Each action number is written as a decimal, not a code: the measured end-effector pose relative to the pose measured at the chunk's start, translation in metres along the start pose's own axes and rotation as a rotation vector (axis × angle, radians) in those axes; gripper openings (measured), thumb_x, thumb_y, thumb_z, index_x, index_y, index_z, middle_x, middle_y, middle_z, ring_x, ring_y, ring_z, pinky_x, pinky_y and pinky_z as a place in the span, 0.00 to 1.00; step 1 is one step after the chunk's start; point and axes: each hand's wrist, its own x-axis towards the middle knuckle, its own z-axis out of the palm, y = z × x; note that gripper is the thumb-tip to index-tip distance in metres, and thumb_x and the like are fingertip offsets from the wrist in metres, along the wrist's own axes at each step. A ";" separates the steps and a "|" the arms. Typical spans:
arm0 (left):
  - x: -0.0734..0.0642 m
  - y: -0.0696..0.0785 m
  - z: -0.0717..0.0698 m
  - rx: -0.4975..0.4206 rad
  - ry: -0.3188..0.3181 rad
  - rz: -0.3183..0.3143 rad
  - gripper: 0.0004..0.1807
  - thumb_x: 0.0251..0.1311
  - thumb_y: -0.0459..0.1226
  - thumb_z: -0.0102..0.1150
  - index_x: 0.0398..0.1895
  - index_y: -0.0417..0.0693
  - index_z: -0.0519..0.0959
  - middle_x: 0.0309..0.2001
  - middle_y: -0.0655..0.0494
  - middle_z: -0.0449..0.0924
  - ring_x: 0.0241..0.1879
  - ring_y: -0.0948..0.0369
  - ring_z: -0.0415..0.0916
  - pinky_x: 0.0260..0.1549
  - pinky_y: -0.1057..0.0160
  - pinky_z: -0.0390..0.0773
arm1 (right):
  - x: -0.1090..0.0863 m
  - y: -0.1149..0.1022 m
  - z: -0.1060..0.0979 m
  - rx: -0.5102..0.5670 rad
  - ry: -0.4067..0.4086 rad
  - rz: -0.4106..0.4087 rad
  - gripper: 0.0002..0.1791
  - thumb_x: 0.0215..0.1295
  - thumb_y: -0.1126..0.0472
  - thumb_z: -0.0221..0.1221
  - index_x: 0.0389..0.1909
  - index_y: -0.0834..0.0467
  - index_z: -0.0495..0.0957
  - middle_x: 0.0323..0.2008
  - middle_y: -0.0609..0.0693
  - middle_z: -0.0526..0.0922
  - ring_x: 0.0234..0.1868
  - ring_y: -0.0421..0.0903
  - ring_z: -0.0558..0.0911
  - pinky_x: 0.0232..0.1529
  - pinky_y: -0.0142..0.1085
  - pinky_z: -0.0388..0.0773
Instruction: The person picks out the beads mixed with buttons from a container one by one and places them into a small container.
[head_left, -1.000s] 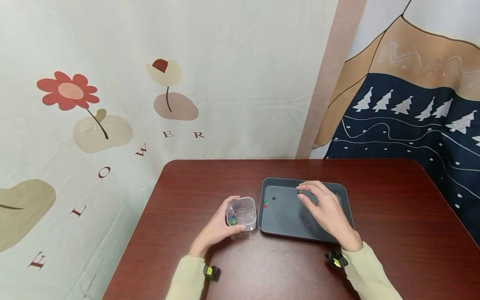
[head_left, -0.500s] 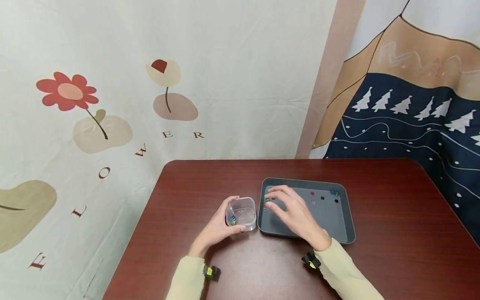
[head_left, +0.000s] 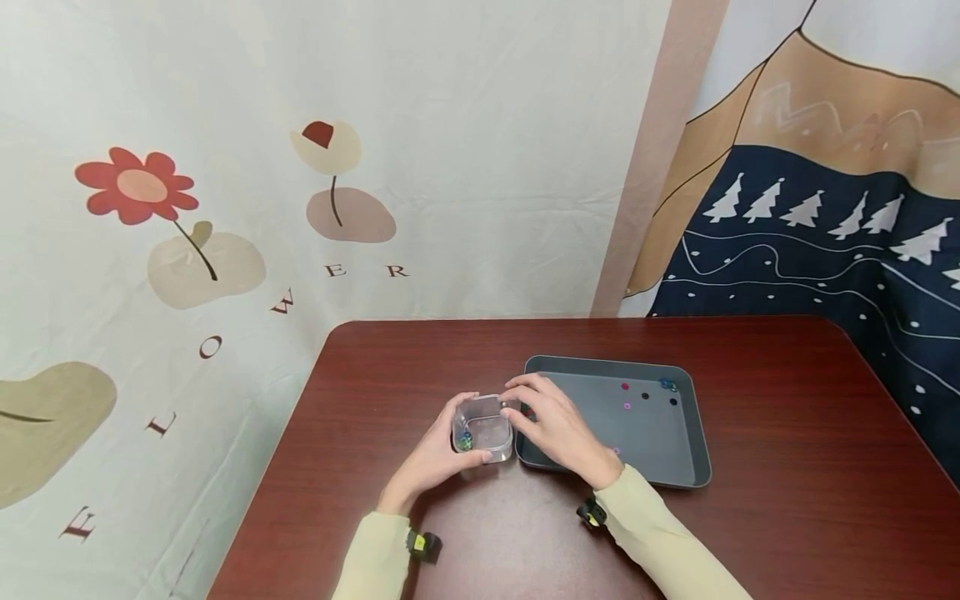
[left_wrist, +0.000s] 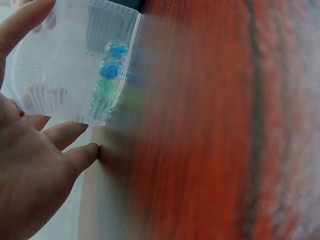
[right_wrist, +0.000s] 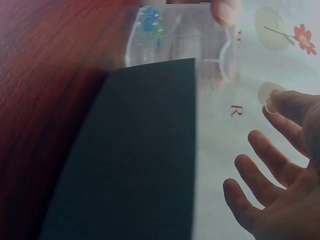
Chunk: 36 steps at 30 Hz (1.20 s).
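Observation:
My left hand (head_left: pixel 431 460) grips a small clear plastic box (head_left: pixel 504 446) around its sides, thumb at the near side. Inside it sit two blue glass marbles (left_wrist: pixel 111 68) and a green one (left_wrist: pixel 103 93), gathered in one corner, as the left wrist view shows. Between thumb and index finger, my right hand (head_left: pixel 555 429) pinches a small clear marble (right_wrist: pixel 270 105) at the box's right rim. The other right fingers are spread. A dark grey tray (head_left: pixel 645 446) lies beneath that hand and right beside the box; its left part is partly hidden.
On the tray lie blue marbles (head_left: pixel 667 385) in the far right corner, black discs (head_left: pixel 645 396), a red one (head_left: pixel 626 387) and a pink ring (head_left: pixel 627 406). The brown table (head_left: pixel 787 433) ends at a printed curtain (head_left: pixel 480 167) behind.
My right hand has swept left across the tray from its far right part to the box's rim, uncovering the tray's right side. The left hand and box have stayed put.

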 end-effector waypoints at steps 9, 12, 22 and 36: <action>0.001 -0.001 0.000 0.041 -0.005 -0.005 0.52 0.52 0.46 0.80 0.77 0.64 0.58 0.67 0.53 0.71 0.57 0.54 0.74 0.59 0.48 0.70 | 0.004 0.007 0.015 -0.048 -0.018 -0.023 0.10 0.66 0.59 0.71 0.45 0.56 0.87 0.53 0.52 0.82 0.52 0.50 0.80 0.52 0.48 0.78; 0.001 -0.001 0.001 0.063 0.002 -0.006 0.52 0.51 0.46 0.80 0.77 0.65 0.58 0.67 0.53 0.71 0.57 0.54 0.74 0.59 0.47 0.70 | 0.004 0.009 0.019 -0.051 -0.024 -0.024 0.09 0.66 0.59 0.71 0.45 0.56 0.87 0.54 0.52 0.82 0.53 0.50 0.80 0.53 0.48 0.78; 0.000 0.001 0.000 0.067 0.010 -0.017 0.51 0.51 0.46 0.80 0.76 0.66 0.59 0.68 0.55 0.70 0.57 0.54 0.75 0.59 0.46 0.70 | 0.004 0.011 0.023 -0.062 -0.049 0.000 0.09 0.66 0.59 0.70 0.46 0.55 0.88 0.54 0.52 0.82 0.54 0.51 0.80 0.53 0.49 0.77; 0.000 -0.001 0.001 0.077 0.014 -0.002 0.51 0.51 0.47 0.80 0.77 0.64 0.59 0.69 0.55 0.70 0.58 0.54 0.74 0.61 0.46 0.69 | 0.003 0.009 0.021 -0.062 -0.053 0.019 0.11 0.69 0.57 0.68 0.49 0.54 0.87 0.55 0.51 0.82 0.55 0.51 0.80 0.56 0.48 0.77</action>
